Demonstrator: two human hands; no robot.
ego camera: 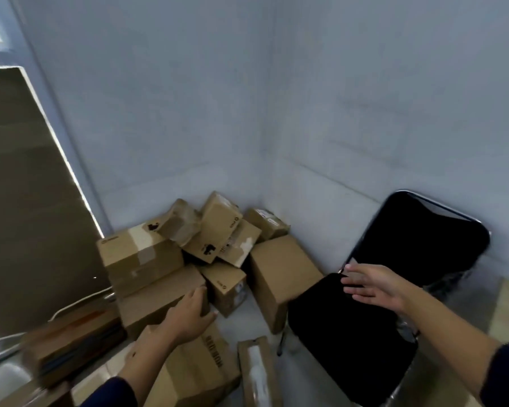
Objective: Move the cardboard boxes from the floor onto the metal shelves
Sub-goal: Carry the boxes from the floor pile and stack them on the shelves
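Note:
Several cardboard boxes lie heaped on the floor in the room's corner. My left hand (188, 315) reaches down to a long box (156, 301) low in the heap, its fingers curling over the box's right end. A taped box (138, 257) sits on top of that one. A tall plain box (279, 277) stands to the right, and a small box (227, 289) lies between them. My right hand (370, 284) hovers with straight fingers over the seat of a black chair, holding nothing. No metal shelves are in view.
A black folding chair (353, 333) stands at the right, close to the heap. More boxes lie in front: a printed one (194, 368), a narrow one (257, 371) and a blurred one (71, 345) at the left. A dark panel (27, 201) fills the left side.

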